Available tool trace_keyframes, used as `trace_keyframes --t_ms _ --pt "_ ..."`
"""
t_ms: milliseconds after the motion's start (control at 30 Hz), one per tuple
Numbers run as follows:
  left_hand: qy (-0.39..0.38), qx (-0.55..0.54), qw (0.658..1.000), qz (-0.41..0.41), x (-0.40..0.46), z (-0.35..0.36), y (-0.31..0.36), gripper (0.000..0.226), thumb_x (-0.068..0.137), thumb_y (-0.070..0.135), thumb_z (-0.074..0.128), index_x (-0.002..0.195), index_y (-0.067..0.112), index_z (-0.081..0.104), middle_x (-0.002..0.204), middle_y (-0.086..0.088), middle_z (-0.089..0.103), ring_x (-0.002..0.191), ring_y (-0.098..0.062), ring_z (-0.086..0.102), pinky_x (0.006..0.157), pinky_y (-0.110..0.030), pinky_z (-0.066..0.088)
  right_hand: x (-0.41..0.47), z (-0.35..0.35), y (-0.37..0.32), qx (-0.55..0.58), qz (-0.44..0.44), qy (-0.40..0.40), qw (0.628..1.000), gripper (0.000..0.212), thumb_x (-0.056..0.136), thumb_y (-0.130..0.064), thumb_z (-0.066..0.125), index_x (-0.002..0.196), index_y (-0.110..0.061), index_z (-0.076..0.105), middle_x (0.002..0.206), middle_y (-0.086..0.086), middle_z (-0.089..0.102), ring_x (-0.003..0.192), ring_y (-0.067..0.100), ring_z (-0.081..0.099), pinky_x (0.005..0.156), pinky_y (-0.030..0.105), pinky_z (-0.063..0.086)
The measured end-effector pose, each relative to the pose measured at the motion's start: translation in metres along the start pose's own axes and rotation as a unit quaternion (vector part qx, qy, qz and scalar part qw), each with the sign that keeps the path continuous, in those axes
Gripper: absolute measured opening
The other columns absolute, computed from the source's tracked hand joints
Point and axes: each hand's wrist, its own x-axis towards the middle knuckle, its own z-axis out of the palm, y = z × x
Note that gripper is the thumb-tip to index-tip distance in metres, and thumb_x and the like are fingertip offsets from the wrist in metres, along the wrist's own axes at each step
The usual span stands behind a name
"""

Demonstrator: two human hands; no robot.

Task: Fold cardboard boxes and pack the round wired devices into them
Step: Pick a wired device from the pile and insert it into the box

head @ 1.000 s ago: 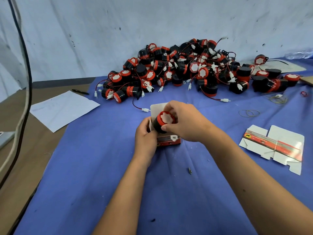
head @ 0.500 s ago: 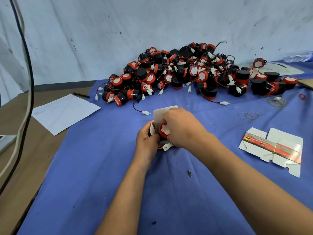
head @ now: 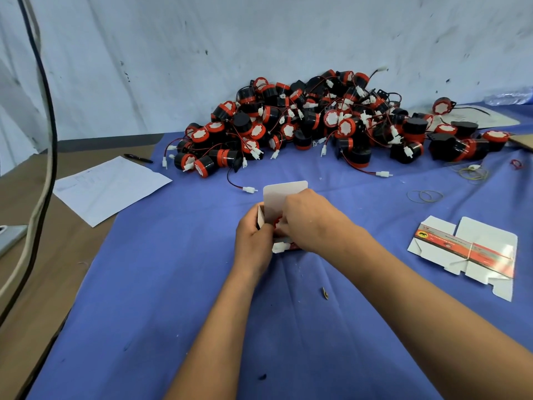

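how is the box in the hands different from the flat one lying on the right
The box in the hands is folded up and stands with its top flap raised; the flat box lies unfolded on the blue cloth. The left hand grips the first while the right hand pushes a red device in; nothing touches or fills the flat one. Both are white card with red print.
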Motion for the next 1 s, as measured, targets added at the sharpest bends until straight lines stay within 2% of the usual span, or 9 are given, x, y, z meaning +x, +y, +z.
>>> trace_keyframes --t_ms 67,133,233,367,533,700,800,900,1000 --pt "-0.005 0.006 1.0 -0.003 0.0 0.001 0.0 0.038 0.083 -0.012 0.044 0.098 0.013 0.069 0.09 -0.008 0.074 0.084 -0.028 0.068 0.075 -0.048 0.058 0.0 0.001 -0.001 -0.011 0.011 0.028 1.0 0.023 0.096 -0.005 0.056 0.074 -0.011 0.054 0.078 0.003 0.052 0.066 0.019 0.047 0.051 0.026 0.031" --pt "-0.007 0.024 1.0 0.007 -0.002 0.002 0.0 0.037 0.082 -0.01 0.045 0.095 0.015 0.069 0.088 -0.002 0.075 0.083 -0.023 0.069 0.073 -0.042 0.057 -0.001 0.003 0.0 -0.027 0.012 0.05 0.998 0.036 0.095 -0.004 0.057 0.064 -0.014 0.042 0.07 0.0 0.04 0.061 0.018 0.039 0.047 0.028 0.021" --pt "-0.01 0.036 0.999 0.013 -0.002 0.003 0.001 0.039 0.082 -0.01 0.046 0.089 0.021 0.068 0.083 0.004 0.073 0.078 -0.02 0.068 0.068 -0.038 0.054 -0.001 0.001 0.0 -0.035 -0.001 0.032 0.999 0.038 0.095 -0.007 0.056 0.064 -0.017 0.038 0.068 -0.001 0.039 0.062 0.019 0.043 0.046 0.028 0.023" --pt "-0.012 0.045 0.999 0.012 0.001 0.002 -0.002 0.037 0.081 -0.011 0.049 0.089 0.02 0.068 0.084 0.0 0.074 0.079 -0.021 0.066 0.07 -0.04 0.053 0.002 -0.011 -0.008 -0.028 -0.016 0.012 0.999 0.026 0.092 -0.005 0.056 0.073 -0.014 0.041 0.072 0.001 0.037 0.063 0.022 0.042 0.053 0.027 0.032" --pt "-0.009 0.04 0.999 0.019 0.001 0.004 -0.004 0.028 0.09 -0.004 0.054 0.093 0.02 0.068 0.086 0.0 0.073 0.081 -0.023 0.066 0.073 -0.044 0.054 -0.004 -0.014 -0.011 -0.041 -0.02 0.032 0.998 0.035 0.084 0.002 0.054 0.071 -0.018 0.028 0.073 0.002 0.036 0.059 0.014 0.03 0.047 0.028 0.022" --pt "-0.006 0.061 0.998 0.016 0.003 0.007 -0.002 0.022 0.092 -0.001 0.06 0.09 0.02 0.065 0.087 0.002 0.073 0.084 -0.023 0.069 0.08 -0.05 0.058 -0.002 -0.009 0.0 -0.06 -0.035 0.023 0.997 0.03 0.093 -0.005 0.056 0.067 -0.014 0.043 0.073 0.005 0.049 0.058 0.016 0.041 0.048 0.029 0.03" --pt "0.006 0.072 0.997 0.017 0.005 0.01 0.0 0.022 0.089 -0.001 0.061 0.093 0.02 0.067 0.086 0.007 0.075 0.086 -0.017 0.072 0.079 -0.044 0.061 -0.002 -0.017 0.017 -0.069 -0.084 -0.04 0.993 0.021 0.099 -0.014 0.053 0.096 -0.012 0.074 0.097 0.009 0.069 0.077 0.023 0.056 0.06 0.029 0.044" --pt "0.011 0.067 0.997 0.021 0.004 0.011 0.002 0.021 0.088 0.002 0.064 0.096 0.021 0.07 0.089 0.007 0.077 0.085 -0.012 0.073 0.074 -0.035 0.059 -0.01 -0.029 0.037 -0.052 -0.127 -0.067 0.988 0.034 0.094 -0.006 0.056 0.119 -0.021 0.073 0.112 0.004 0.07 0.093 0.023 0.059 0.072 0.03 0.05" --pt "0.015 0.058 0.998 0.025 0.004 0.012 0.004 0.015 0.087 0.008 0.069 0.099 0.016 0.071 0.094 0.0 0.078 0.091 -0.022 0.074 0.08 -0.043 0.061 -0.016 -0.027 0.047 -0.062 -0.156 -0.051 0.984 0.025 0.087 -0.015 0.072 0.112 -0.019 0.071 0.11 0.002 0.066 0.1 0.024 0.059 0.086 0.038 0.054"
